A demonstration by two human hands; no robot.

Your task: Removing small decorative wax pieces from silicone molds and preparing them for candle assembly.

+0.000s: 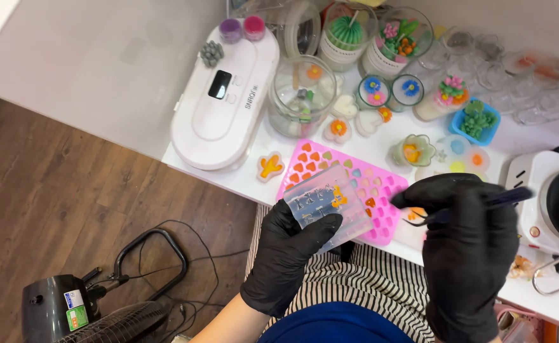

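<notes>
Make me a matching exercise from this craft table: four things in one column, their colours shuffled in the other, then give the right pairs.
Things
1. heart-cavity mould tray
2. small mould held in the left hand
3. oval machine with a small screen
4. small square tub of green pieces

Colours
A. white
B. blue
C. pink
D. clear

The right hand, in a black glove like the left, holds a thin dark tool.

Pairs: 1-C, 2-D, 3-A, 4-B
</notes>
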